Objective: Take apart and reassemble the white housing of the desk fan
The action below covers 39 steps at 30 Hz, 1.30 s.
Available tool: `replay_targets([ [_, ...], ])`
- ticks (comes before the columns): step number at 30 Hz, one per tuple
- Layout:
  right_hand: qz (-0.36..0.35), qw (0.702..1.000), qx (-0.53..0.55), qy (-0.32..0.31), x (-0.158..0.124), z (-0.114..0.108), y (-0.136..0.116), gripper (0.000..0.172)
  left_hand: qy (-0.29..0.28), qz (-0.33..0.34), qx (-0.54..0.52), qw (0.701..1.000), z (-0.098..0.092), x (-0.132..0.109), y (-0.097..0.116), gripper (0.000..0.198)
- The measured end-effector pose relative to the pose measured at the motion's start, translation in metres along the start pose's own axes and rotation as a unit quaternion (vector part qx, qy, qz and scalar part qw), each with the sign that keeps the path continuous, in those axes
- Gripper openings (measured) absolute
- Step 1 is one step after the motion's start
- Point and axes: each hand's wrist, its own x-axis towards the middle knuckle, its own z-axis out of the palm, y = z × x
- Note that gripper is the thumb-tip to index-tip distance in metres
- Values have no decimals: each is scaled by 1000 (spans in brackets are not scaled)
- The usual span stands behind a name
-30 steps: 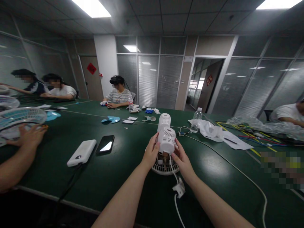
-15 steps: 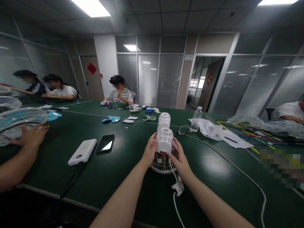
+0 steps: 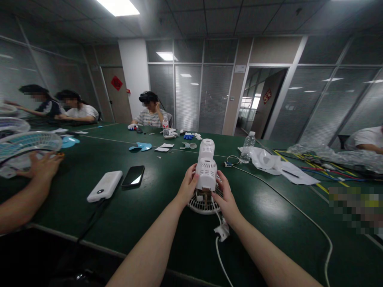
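Note:
A white vented fan motor housing (image 3: 206, 175) stands in front of me, with a second rounded vented part (image 3: 206, 147) just behind it. My left hand (image 3: 189, 186) is closed against the housing's left side. From the right, my right hand (image 3: 226, 195) closes on the same housing, its thumb near the lower edge. Brownish inner parts (image 3: 206, 195) show below the housing. Under all this lies a white fan grille (image 3: 197, 207) on the green table. A white cable runs down toward me through a small white box-shaped piece (image 3: 222, 232).
Left of me are a white power bank (image 3: 104, 186) and a phone (image 3: 133, 176). A co-worker's hand (image 3: 42, 169) rests on another fan grille (image 3: 32, 139). Fan blades (image 3: 140, 146), a water bottle (image 3: 248, 147), crumpled paper (image 3: 266, 159) and a long cable (image 3: 287, 201) lie farther out.
My hands stay on the housing, which has tilted or shifted very slightly. The view has moved a little. The person across the table has raised a hand toward the head.

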Motion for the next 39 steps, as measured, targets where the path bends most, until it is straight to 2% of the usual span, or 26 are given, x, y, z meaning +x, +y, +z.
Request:
replay_targets([
  [7,6,998,-27,-51,6,-11,-5,94,3,-3,3,1000,1,-1,3,61],
  [15,-16,977,-184,-109,12,-35,0,106,-7,-1,7,1000,-1,-1,2,60],
  [23,4,975,-212,-71,6,-21,10,112,-3,-3,-8,1000,0,0,-4,59],
  [33,-1,980,-192,-49,4,-15,6,109,-28,-9,-1,1000,0,0,0,61],
  [39,2,990,-142,-21,6,-13,11,105,-34,-24,-11,999,0,0,-1,64],
])
